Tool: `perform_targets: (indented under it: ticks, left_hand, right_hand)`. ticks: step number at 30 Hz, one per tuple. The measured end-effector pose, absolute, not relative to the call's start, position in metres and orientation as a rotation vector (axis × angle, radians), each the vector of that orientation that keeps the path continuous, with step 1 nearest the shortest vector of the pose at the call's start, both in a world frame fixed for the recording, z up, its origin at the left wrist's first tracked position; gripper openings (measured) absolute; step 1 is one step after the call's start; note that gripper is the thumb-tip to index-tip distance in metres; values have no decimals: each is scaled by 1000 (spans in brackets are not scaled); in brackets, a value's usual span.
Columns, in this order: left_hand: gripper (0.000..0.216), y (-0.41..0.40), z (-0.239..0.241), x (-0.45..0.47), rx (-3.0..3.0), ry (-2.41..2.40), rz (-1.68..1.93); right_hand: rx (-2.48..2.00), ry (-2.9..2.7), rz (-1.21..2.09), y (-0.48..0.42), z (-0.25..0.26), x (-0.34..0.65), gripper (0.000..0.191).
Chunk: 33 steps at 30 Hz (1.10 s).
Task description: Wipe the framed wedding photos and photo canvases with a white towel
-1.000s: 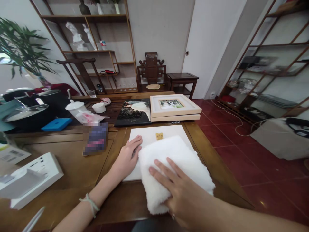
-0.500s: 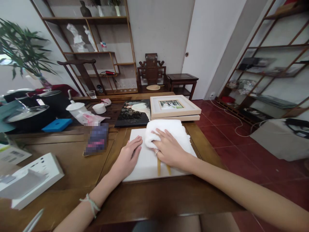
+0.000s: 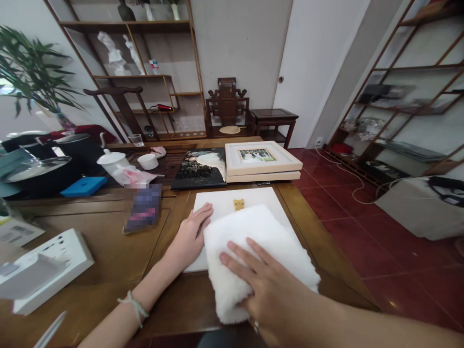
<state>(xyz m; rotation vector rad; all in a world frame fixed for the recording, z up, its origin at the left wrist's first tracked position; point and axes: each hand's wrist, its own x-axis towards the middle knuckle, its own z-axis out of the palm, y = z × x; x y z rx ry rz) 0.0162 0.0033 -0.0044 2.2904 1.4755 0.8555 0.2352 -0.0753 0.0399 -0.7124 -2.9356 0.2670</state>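
A white flat board with a small gold hanger lies on the wooden table. A fluffy white cloth covers the board's near half and hangs over its front edge. My right hand presses flat on the cloth, fingers spread. My left hand rests flat on the board's left edge, fingers stretched out, next to the cloth.
Behind the board lie a dark photo print and stacked light-wood frames. To the left are a white box, a blue pad, a white teapot, a bowl and black pots. Shelves stand at the back and right.
My right hand slid the cloth from the near end to the far end of the board, then back to the near end. My left hand stayed put.
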Motion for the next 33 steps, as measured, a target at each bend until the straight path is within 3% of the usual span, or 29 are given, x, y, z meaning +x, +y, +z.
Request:
perform_targets:
  ticks: [5,14,22,29,33]
  left_hand:
    - [37,3,-6,18,2296,1508,872]
    - [43,-2,2,21,2238,1476,1156]
    - [48,-5,1,18,2140,1469,1266]
    - [44,-1,-1,19,2246,1510,922]
    - [43,-1,-5,19,2369,1534,752]
  right_hand:
    - [-904,-2785,336,-55,35,245,25]
    - [-1221,-2680,104,7,28,208,31]
    - [-539,-2924,91,-33,33,211,23]
    - [-718,-2917,339,-67,40,257,26]
    - [-905,-2821,321,-75,35,283,32]
